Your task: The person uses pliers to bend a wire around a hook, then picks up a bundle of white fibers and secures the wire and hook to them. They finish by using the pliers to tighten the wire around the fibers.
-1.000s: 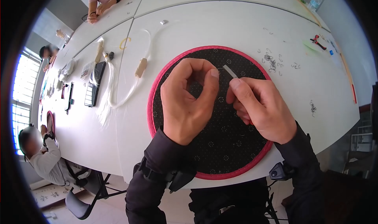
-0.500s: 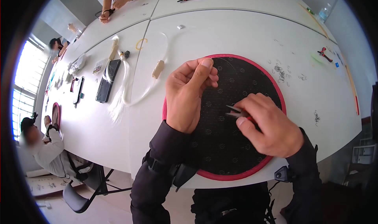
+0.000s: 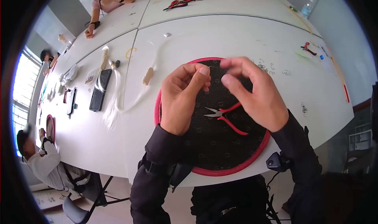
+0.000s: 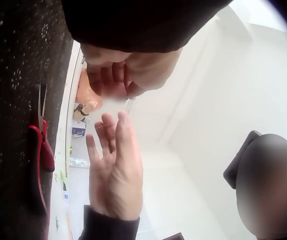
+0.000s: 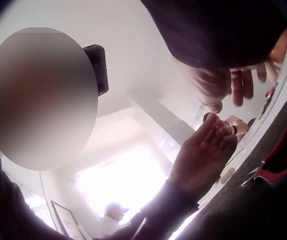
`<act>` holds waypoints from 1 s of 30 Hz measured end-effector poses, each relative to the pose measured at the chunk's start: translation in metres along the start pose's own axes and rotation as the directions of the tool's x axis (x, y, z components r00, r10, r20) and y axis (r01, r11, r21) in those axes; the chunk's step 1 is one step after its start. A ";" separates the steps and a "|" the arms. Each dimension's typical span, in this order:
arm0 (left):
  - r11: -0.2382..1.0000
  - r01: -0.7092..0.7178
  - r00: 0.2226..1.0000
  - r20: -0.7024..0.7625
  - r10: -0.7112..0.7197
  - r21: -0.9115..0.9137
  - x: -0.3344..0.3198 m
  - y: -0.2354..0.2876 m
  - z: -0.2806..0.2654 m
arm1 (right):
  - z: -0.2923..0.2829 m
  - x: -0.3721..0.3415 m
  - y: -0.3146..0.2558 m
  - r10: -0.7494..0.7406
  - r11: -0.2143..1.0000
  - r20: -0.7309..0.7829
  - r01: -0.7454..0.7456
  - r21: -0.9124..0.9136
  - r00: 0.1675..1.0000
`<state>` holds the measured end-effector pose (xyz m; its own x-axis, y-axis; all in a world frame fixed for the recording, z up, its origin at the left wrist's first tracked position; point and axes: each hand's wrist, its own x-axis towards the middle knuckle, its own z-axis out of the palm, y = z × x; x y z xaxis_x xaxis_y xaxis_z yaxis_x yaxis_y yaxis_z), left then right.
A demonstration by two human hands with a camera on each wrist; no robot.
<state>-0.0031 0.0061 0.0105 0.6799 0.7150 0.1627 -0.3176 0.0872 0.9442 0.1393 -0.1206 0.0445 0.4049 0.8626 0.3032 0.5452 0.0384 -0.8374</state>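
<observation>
My left hand [image 3: 179,96] pinches a thin, fine strand between thumb and forefinger; only a sliver shows at the fingertips. Close on its right hovers my right hand [image 3: 260,92], fingers extended and blurred, with nothing visible in it. In the left wrist view the right hand [image 4: 117,175] appears with its fingers spread, facing the left fingertips. A pair of red-handled pliers [image 3: 221,114] lies on the round black mat [image 3: 212,153] below both hands, its jaws apart and pointing left. The right wrist view also catches the pliers [image 5: 271,172] at its edge.
Left of the mat are a bundle of pale strands [image 3: 115,94], a black phone [image 3: 100,91] and a beige block [image 3: 147,76]. Small dark curved pieces [image 3: 304,109] lie to the right. More pliers [image 3: 309,48] rest at the far right. Other people sit around the table.
My right hand held the pliers near the left fingertips, then lowered them over the mat and let go. It has risen beside the left hand, which keeps its pinch.
</observation>
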 end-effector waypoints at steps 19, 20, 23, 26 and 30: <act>0.913 0.055 0.918 0.339 -0.204 0.403 -0.015 -0.002 0.017 | -0.148 -0.063 -0.012 0.251 0.925 0.034 -0.230 -0.302 0.967; 0.920 0.000 0.918 0.365 -0.155 0.391 -0.018 -0.002 0.021 | -0.156 -0.069 -0.010 0.226 0.925 0.000 -0.215 -0.314 0.974; 0.928 -0.097 0.914 0.402 -0.060 0.359 -0.022 -0.005 0.025 | -0.188 -0.087 -0.027 0.362 0.837 -0.179 -0.404 -0.369 0.915; 0.925 -0.046 0.931 0.352 -0.098 0.378 -0.021 -0.003 0.022 | -0.237 -0.106 -0.012 0.447 0.761 -0.272 -0.522 -0.385 0.852; 0.916 -0.061 0.931 0.354 -0.091 0.396 -0.022 -0.006 0.024 | -0.274 -0.124 0.006 0.520 0.690 -0.334 -0.618 -0.378 0.786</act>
<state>-0.0003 -0.0267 0.0085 0.8960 0.4116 0.1665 -0.0704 -0.2386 0.9686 0.2937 -0.3649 0.1260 0.8473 0.5291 -0.0454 0.4032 -0.6967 -0.5933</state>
